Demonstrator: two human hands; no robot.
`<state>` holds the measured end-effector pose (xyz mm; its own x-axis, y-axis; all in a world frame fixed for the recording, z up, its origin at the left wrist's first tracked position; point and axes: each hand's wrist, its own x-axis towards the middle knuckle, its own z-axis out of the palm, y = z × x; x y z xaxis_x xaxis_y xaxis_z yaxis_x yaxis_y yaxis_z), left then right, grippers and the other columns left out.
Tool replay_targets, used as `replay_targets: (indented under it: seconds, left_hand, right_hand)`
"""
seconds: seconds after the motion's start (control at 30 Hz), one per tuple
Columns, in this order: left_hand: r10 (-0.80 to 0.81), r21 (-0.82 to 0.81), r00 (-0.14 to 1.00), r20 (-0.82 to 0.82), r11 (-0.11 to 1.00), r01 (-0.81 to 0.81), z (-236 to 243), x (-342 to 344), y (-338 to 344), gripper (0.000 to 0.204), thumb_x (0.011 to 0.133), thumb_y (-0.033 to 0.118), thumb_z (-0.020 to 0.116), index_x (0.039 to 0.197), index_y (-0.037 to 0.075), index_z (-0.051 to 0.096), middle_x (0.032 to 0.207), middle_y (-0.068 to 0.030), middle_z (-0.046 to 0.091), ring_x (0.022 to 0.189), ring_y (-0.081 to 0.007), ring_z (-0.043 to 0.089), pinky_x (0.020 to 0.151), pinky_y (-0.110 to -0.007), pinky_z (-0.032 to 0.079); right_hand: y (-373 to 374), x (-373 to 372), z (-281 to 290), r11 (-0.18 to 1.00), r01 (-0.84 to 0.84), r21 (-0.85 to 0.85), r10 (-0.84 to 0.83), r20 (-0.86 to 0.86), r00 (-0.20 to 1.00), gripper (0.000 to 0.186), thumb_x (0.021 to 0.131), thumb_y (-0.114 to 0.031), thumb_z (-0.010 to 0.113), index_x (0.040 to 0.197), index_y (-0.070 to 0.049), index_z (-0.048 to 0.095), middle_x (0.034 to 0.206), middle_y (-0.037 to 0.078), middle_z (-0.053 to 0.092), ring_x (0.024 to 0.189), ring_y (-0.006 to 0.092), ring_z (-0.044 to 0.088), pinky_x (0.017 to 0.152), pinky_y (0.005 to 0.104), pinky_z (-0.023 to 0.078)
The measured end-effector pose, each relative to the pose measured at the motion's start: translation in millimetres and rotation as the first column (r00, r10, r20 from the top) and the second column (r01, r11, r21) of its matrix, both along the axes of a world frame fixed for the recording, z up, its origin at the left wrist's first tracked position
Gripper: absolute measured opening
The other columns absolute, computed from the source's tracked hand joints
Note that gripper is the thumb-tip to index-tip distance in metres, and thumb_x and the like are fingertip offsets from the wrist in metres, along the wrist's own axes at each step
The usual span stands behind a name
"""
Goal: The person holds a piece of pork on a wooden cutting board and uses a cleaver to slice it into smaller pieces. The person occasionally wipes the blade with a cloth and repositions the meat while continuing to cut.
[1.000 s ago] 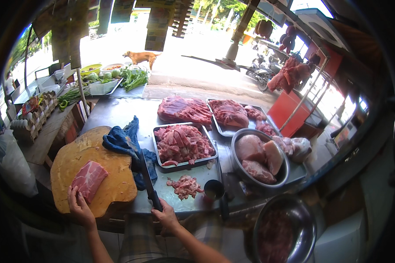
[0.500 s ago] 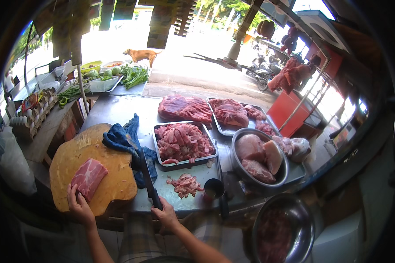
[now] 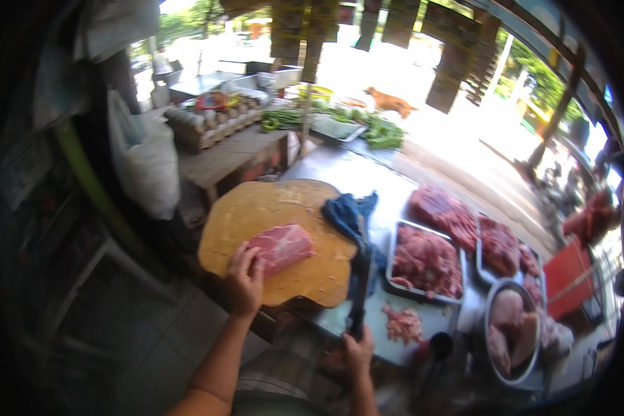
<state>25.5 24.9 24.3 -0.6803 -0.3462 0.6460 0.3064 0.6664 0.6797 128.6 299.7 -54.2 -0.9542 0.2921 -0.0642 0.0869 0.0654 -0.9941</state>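
Note:
A slab of raw red meat [image 3: 284,248] with pale streaks lies flat on a thick, rounded wooden chopping board [image 3: 256,201]. My left hand [image 3: 245,281] lays its outstretched fingertips against the slab's near left end. Over the table's front edge, my right hand [image 3: 358,350] is closed round the black handle of a long knife [image 3: 362,288]. The blade points up and away, beside the board's right edge and overlapping a crumpled blue cloth [image 3: 347,213]. Motion blurs the knife. Small meat scraps [image 3: 402,324] lie on the metal table to its right.
Right of the cloth stand a tray of cut meat [image 3: 426,263], larger slabs [image 3: 444,215] and a metal bowl [image 3: 491,333] holding big pieces. A white bag [image 3: 149,159] hangs at left, near egg trays [image 3: 208,128]. Greens [image 3: 381,132] lie beyond; a brown dog [image 3: 390,102] stands outside.
My view has swung left and tilted, so the board and table appear farther right. My left hand stays at the meat, and the knife stays in my right hand.

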Motion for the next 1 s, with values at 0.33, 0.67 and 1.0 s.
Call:
replay_targets:
  seconds: [0.33,0.67,1.0]
  left_hand:
    - [-0.011,0.096,1.000,-0.003,0.995,0.012,3.4,0.6,5.7,0.022,0.089,0.005,0.067,0.110,0.002,0.070,0.126,-0.0236,0.062,0.114,-0.0362,0.062,0.096,-0.041,0.051]
    - [-0.036,0.097,0.998,-0.045,0.994,0.040,-4.3,-4.6,-1.9,0.017,0.092,0.002,0.062,0.108,-0.001,0.068,0.118,-0.0231,0.066,0.113,-0.0356,0.064,0.098,-0.040,0.050]
    - [-0.059,0.109,0.998,-0.032,0.992,0.062,-4.3,-4.0,-5.6,0.030,0.092,0.000,0.055,0.120,-0.002,0.064,0.130,-0.0243,0.061,0.120,-0.0375,0.059,0.104,-0.042,0.047]
  right_hand:
    - [2.7,0.8,0.2,0.994,-0.045,-0.098,0.036,-0.087,0.996,0.040,0.082,0.006,0.059,0.122,0.000,0.059,0.088,0.002,0.060,0.070,0.0090,0.055,0.061,0.0216,0.045]
    - [-0.5,-3.6,7.2,0.983,-0.020,-0.184,0.020,-0.003,1.000,0.040,0.087,0.005,0.061,0.126,-0.001,0.054,0.087,0.003,0.059,0.057,0.0093,0.055,0.048,0.0227,0.046]
    - [-5.0,-3.0,11.6,0.988,-0.011,-0.153,0.009,-0.016,1.000,0.036,0.087,0.005,0.063,0.123,0.001,0.058,0.086,0.002,0.061,0.060,0.0074,0.055,0.052,0.0217,0.048]
